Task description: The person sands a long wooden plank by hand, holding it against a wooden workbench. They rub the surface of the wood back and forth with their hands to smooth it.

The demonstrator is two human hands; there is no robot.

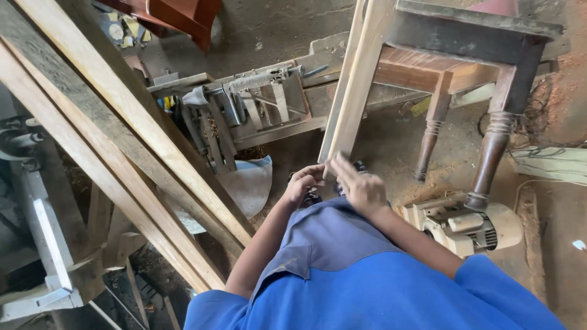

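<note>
Wooden strip [353, 79], pale, upright: lower end between right hand [361, 186] fingers, spread flat, and left hand [302, 182] fingers, curled against it.

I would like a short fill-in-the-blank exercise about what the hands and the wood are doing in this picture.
1. Both hands meet at the lower end of a pale wooden ____.
2. The person wears a ____ shirt.
3. The right hand is ____ from motion.
4. An electric motor lies on the ____ beside a turned table leg.

Missing words: plank; blue; blurred; floor
</note>
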